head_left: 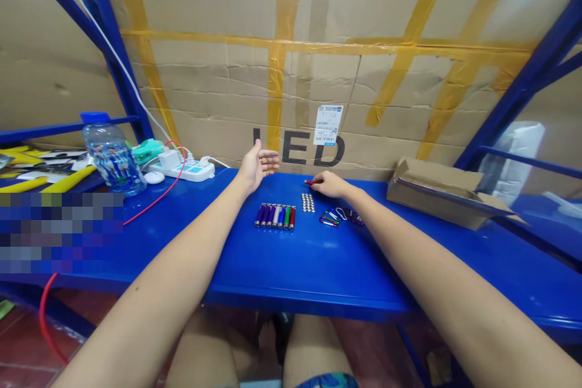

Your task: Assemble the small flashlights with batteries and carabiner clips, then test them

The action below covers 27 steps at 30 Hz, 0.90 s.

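My left hand (258, 167) is raised over the back of the blue table, fingers stretched and apart, holding nothing. At the back of the table, my right hand (329, 184) has its fingers closed on a small red rod-like piece (310, 182); much of that piece is hidden by the fingers. Just in front of it stand several small silver button cells (308, 202) in neat rows. To their left lies a row of slim metal tubes (275, 216), like small penlights, in purple, silver, blue, green and red. Several coloured carabiner clips (334, 216) lie beneath my right wrist.
An open cardboard box (431, 197) sits at the right. On the left are a water bottle (113, 160), a white power strip (195, 171) and a red cable (157, 200). A large taped cardboard sheet (218, 97) closes off the back, between blue rack posts.
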Tool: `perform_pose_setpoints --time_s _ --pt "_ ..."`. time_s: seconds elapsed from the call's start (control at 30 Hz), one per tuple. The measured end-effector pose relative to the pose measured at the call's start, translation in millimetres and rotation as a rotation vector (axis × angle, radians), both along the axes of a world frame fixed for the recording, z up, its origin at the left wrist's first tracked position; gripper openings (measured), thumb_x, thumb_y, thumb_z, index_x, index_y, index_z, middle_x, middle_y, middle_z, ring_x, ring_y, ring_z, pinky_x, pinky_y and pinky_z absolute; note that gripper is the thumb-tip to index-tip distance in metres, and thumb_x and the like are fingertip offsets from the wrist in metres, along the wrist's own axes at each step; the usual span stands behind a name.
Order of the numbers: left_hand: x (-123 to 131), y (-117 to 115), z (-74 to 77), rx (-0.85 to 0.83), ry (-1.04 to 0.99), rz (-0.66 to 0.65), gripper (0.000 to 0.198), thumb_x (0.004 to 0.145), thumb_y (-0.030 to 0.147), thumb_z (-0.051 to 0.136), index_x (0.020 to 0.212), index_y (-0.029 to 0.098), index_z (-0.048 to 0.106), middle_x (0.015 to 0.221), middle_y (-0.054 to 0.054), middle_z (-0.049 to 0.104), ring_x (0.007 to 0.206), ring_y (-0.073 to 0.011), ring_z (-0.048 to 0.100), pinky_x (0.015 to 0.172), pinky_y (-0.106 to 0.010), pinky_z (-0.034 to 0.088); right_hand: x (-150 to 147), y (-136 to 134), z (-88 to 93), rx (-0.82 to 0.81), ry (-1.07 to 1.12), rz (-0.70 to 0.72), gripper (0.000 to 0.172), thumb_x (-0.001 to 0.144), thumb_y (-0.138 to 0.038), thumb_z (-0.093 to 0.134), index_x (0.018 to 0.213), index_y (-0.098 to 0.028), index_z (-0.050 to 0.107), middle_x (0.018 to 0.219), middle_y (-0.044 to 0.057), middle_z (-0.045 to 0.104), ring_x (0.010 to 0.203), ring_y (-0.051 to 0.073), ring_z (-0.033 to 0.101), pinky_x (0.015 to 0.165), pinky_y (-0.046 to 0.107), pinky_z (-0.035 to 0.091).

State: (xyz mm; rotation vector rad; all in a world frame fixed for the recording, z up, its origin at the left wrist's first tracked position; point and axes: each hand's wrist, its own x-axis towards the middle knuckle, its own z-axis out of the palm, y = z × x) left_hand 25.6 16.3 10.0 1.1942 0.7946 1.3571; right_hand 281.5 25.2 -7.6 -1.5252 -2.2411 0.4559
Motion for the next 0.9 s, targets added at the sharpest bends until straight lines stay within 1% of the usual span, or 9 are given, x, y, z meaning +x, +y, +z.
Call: perform_pose_setpoints --time_s 0.1,0.2,0.33,0.43,0.57,0.7,0.8,0.9 --pt "-0.7 0.0 -2.9 -0.032 0.009 0.001 0.071 0.085 0.079 0.038 0.088 0.016 0.069 0.081 -0.013 0.070 0.072 -0.0213 0.064 0.063 -0.032 0.047 -8.2 7.0 -2.2 -0.004 -0.006 0.034 0.016 0.081 -0.022 0.066 0.091 -0.014 0.075 0.095 0.012 0.074 0.082 0.022 0.064 0.075 0.032 0.044" --pt "0.2 0.9 -5.2 -0.060 0.040 0.004 0.067 0.088 0.074 0.039 0.085 0.014 0.069 0.079 -0.011 0.069 0.067 -0.0171 0.063 0.060 -0.028 0.045 -9.2 7.9 -3.8 -0.001 0.005 0.054 0.019 0.083 -0.021 0.065 0.098 -0.015 0.075 0.102 0.011 0.075 0.089 0.022 0.066 0.080 0.031 0.047" --pt "4.5 2.2 -8.2 -0.078 0.180 0.042 0.054 0.095 0.059 0.042 0.086 0.012 0.067 0.075 -0.008 0.067 0.061 -0.0128 0.062 0.056 -0.024 0.043 -6.0 3.5 -4.1 0.038 -0.023 0.027 0.023 0.085 -0.016 0.061 0.104 -0.013 0.073 0.102 0.011 0.075 0.088 0.021 0.067 0.079 0.030 0.049" --pt "8.5 2.6 -11.8 -0.054 0.335 0.079 0.041 0.097 0.045 0.047 0.086 0.011 0.067 0.075 -0.007 0.067 0.058 -0.0114 0.061 0.054 -0.023 0.040 -5.5 -1.0 -5.0 0.084 -0.057 0.041 0.021 0.087 -0.018 0.059 0.103 -0.014 0.074 0.103 0.010 0.075 0.090 0.021 0.067 0.079 0.030 0.049" --pt "10.5 3.3 -19.5 0.003 0.553 0.116 0.026 0.096 0.030 0.051 0.085 0.012 0.066 0.075 -0.005 0.067 0.057 -0.0103 0.060 0.053 -0.022 0.040 -6.8 -4.7 -6.3 0.086 -0.095 0.082 0.020 0.089 -0.023 0.061 0.100 -0.017 0.077 0.103 0.008 0.076 0.091 0.023 0.068 0.080 0.030 0.048" --pt "8.5 6.1 -28.4 0.077 0.753 0.123 0.017 0.090 0.022 0.055 0.079 0.013 0.066 0.071 -0.004 0.067 0.057 -0.0108 0.059 0.058 -0.024 0.044 -7.1 -6.9 -5.4 0.078 -0.084 0.116 0.023 0.091 -0.024 0.059 0.103 -0.018 0.078 0.110 0.008 0.076 0.096 0.023 0.068 0.085 0.030 0.049" --pt "7.2 8.3 -32.2 0.103 0.822 0.105 0.015 0.086 0.019 0.056 0.076 0.013 0.066 0.069 -0.003 0.068 0.058 -0.0115 0.060 0.063 -0.026 0.047 -7.1 -8.6 -4.1 0.071 -0.066 0.120 0.025 0.092 -0.022 0.057 0.104 -0.018 0.078 0.113 0.008 0.075 0.098 0.022 0.068 0.088 0.030 0.049" --pt "7.5 8.9 -32.9 0.099 0.842 0.097 0.015 0.086 0.017 0.055 0.076 0.013 0.066 0.069 -0.003 0.068 0.058 -0.0119 0.060 0.066 -0.026 0.048 -7.4 -10.2 -2.9 0.066 -0.069 0.126 0.025 0.091 -0.020 0.056 0.104 -0.018 0.078 0.114 0.008 0.075 0.100 0.023 0.067 0.089 0.031 0.049"
